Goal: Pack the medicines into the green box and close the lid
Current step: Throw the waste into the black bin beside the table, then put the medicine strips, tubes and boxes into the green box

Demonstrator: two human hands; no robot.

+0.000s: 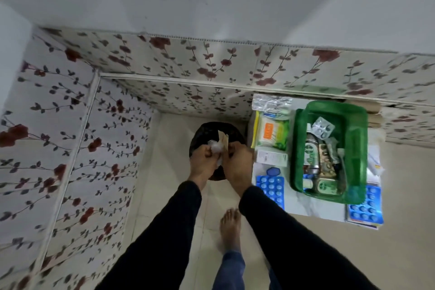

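The green box [357, 155] stands open on a white table at the right, holding a brown bottle [312, 152], a silver blister strip [322, 127] and a flat tin [328, 186]. Around it lie blue blister packs [271, 187], a cotton bud packet [273, 133], a white carton [271, 156] and a foil strip [270, 102]. My left hand [203, 161] and my right hand [237, 160] are together over a black bin [204, 130], left of the table. Both grip crumpled white wrapping [216, 147] with beige paper scraps [223, 140].
Floral wall panels [70, 148] close in the left side and the back. The floor is pale tile, and my bare foot [230, 227] stands on it below the hands. More blue blister packs [367, 207] lie at the table's near right corner.
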